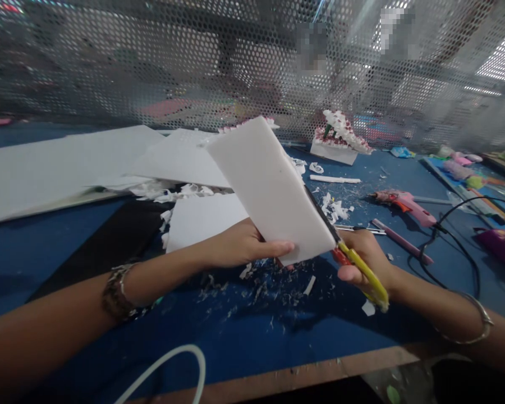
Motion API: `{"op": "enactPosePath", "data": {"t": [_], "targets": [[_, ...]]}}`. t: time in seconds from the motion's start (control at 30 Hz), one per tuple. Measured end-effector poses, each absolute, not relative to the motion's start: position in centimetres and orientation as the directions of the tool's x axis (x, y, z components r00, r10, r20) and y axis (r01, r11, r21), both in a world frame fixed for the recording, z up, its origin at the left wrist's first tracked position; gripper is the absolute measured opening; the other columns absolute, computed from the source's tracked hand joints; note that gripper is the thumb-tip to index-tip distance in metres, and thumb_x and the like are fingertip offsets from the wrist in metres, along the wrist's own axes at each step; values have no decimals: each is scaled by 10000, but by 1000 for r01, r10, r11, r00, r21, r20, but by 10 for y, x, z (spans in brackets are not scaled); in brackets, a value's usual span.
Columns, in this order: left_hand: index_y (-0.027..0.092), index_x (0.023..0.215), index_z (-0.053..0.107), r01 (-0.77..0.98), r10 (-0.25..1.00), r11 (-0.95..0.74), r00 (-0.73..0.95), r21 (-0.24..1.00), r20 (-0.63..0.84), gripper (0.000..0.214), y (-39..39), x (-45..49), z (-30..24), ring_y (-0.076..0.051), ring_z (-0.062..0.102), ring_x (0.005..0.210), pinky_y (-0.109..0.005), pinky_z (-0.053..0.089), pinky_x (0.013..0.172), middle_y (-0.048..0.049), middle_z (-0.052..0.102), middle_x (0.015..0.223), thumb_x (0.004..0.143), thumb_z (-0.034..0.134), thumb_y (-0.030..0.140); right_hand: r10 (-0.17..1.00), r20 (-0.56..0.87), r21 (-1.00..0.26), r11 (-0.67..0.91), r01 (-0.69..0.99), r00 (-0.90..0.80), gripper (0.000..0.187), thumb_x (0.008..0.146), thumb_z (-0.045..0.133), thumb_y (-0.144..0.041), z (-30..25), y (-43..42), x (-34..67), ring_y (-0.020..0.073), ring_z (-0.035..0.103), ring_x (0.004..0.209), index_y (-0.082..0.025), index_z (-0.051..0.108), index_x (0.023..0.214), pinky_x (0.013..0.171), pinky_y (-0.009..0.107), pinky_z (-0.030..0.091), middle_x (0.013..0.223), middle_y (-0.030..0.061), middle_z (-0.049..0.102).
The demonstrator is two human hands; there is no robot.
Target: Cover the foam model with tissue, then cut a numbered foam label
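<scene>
A white rectangular foam board piece (273, 191) is tilted up above the blue table. My left hand (252, 244) grips its lower edge, thumb on the near face and the other fingers mostly hidden behind. My right hand (364, 258) is closed around the yellow handle of a pair of scissors (362, 272), which also shows a red part. The dark blade lies along the board's right edge; whether it bites into the foam cannot be made out. Small white scraps (265, 297) are scattered on the table beneath both hands.
Large white sheets (67, 163) and a black sheet (105, 247) lie at left. A pink glue gun (408, 206) with a black cable rests at right, near a pinkish stick (402, 241). A red-and-white foam model (336, 137) stands before the perforated metal screen (172, 62).
</scene>
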State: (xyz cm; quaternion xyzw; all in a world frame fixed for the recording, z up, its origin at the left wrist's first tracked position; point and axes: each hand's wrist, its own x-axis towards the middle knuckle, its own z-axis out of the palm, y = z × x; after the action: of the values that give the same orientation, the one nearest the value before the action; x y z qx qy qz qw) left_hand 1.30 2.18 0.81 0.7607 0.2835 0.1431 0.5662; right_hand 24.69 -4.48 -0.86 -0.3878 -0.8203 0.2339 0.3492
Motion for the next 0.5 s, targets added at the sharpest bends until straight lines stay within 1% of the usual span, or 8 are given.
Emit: {"op": "enactPosePath", "data": {"t": [0.13,0.23,0.37,0.5], "targets": [[160,845,708,260,602,-206,794,944,-87,272,25,11,5,-198,688,795,-249,532,697,-71,758,846,788,637,416,810,383,-664,576,477,-445,634,809,404,-789,-8,-43,246,55,223,449,-200,358,580,409,226,199,505,-63,283],[164,875,711,238,599,-189,797,953,-80,264,25,10,4,-200,691,820,-257,537,726,-66,760,860,793,641,405,803,380,-663,582,471,-458,645,803,399,-798,-5,-42,247,55,270,440,-191,390,586,417,221,223,503,-58,316],[163,900,702,231,604,-157,792,960,-92,261,23,10,7,-216,692,862,-266,541,741,-69,759,894,758,672,381,780,313,-651,592,475,-542,705,741,382,-861,3,-42,251,82,395,484,-170,518,702,458,227,305,569,-27,453],[158,876,684,245,616,-115,778,963,-125,270,20,12,11,-227,690,877,-280,542,746,-81,755,922,720,692,377,758,243,-597,609,522,-606,778,726,310,-895,10,-44,256,125,462,603,-169,553,867,549,257,403,700,13,523]]}}
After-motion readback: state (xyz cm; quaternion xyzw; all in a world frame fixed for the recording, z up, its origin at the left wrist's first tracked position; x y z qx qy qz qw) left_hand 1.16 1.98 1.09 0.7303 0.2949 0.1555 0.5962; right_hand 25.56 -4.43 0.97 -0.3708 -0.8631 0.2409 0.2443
